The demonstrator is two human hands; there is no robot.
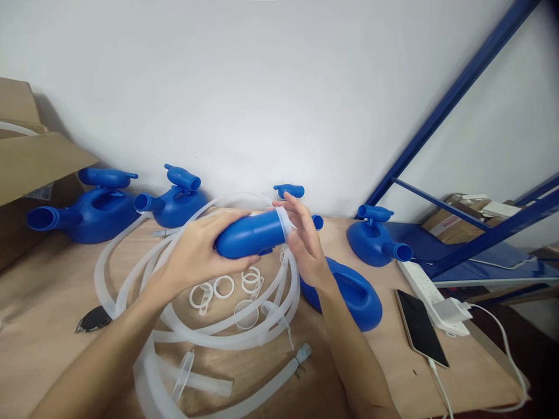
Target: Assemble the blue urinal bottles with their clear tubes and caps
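Blue tube piece sits in the air between your hands, above the coil of clear tubing. Your left hand is wrapped around its rounded end, and your right hand pinches the translucent ring sitting near its open end, fingers curled narrow.

That ring looks thin and slack — pull unevenly and it could ride crooked, roll off the end, or snap back at your fingers. Your left grip covers only the curved end, so a hard tug from the right could twist the piece out of your palm and drop it into the tubing below.

Counting outward from your hands: about four loose white rings lie just beneath them. Five blue vessels rest on the surface — two beyond your left hand, one behind and one under your right wrist, and one further right. Right of that, one phone and one power strip.
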